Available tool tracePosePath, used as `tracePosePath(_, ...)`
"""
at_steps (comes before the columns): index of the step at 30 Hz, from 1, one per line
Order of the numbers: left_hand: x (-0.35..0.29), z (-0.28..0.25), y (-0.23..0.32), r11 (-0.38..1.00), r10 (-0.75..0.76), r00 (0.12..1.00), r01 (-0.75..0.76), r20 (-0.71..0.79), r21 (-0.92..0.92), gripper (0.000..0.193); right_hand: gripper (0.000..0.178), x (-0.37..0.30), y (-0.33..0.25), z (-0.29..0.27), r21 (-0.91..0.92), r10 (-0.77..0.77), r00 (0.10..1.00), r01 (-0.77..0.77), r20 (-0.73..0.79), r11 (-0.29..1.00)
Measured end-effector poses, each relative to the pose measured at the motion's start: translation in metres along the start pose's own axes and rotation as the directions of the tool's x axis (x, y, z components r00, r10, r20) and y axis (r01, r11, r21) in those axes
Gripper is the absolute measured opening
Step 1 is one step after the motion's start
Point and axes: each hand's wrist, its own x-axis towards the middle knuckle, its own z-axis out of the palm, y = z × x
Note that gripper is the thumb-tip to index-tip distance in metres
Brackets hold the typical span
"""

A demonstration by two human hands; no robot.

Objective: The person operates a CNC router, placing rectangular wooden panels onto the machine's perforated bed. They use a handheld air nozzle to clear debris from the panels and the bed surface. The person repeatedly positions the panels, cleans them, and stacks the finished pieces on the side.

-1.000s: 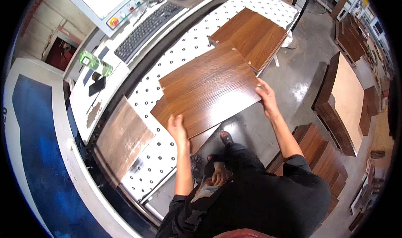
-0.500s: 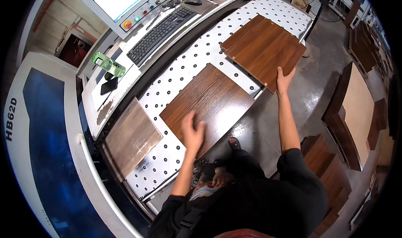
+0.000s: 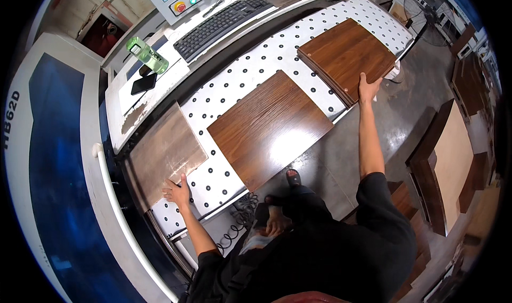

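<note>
Board, brown [image 3: 271, 130]: flat on dotted table [image 3: 240, 82], now free of both hands. Left hand [image 3: 177, 192]: fingers spread, shifted to near edge of worn board [image 3: 166, 148]. Right hand [image 3: 369, 90]: at edge of board stack [image 3: 349, 55], grip unclear.

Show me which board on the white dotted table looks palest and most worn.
The leftmost board, at the left hand: its greyish-brown face is scuffed; the middle board and the rightmost stack are darker, redder brown.

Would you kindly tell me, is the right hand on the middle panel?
No, the right hand is at the edge of the stacked panels.
</note>
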Motion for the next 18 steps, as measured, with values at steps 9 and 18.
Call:
tracePosePath(9,0.03,-0.004,-0.046,1.0,0.0,1.0,0.0,-0.005,0.019,0.112,0.053,-0.114,-0.082,-0.04,0.009,-0.483,0.841,0.5,-0.243,0.866)
tracePosePath(18,0.075,-0.026,-0.122,0.997,0.012,1.0,-0.012,0.005,0.071,0.114,0.042,-0.223,-0.054,-0.027,-0.076,-0.562,0.661,0.679,0.497,0.73)
